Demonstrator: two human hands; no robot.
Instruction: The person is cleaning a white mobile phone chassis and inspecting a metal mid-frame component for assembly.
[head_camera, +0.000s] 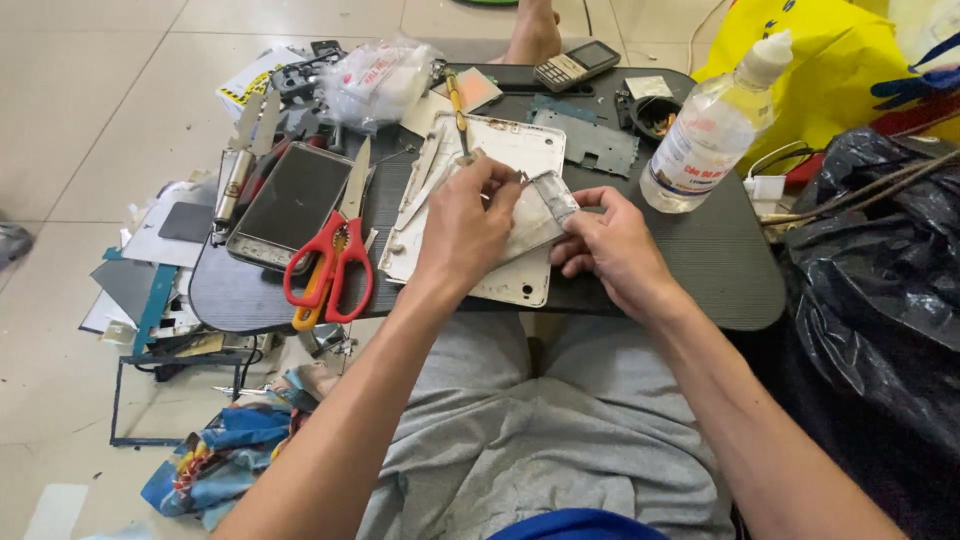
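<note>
Both hands work over a small dark lap table (700, 260). My left hand (465, 225) and my right hand (610, 245) together hold a thin silver-grey flat part (553, 195), pinched at its two ends. Under them lies a white tablet back shell (520, 150). Red-handled scissors (330, 260) lie just left of my left hand, beside a dark-screened tablet (295, 200). A yellow-handled tool (457, 105) rests on the shell's far edge.
A clear plastic bottle (710, 130) stands on the table at right. A keypad phone (575, 65), a grey metal plate (590, 140) and a plastic bag (375, 75) lie at the back. Black bags (880, 270) are at right, parts and frames on the floor at left.
</note>
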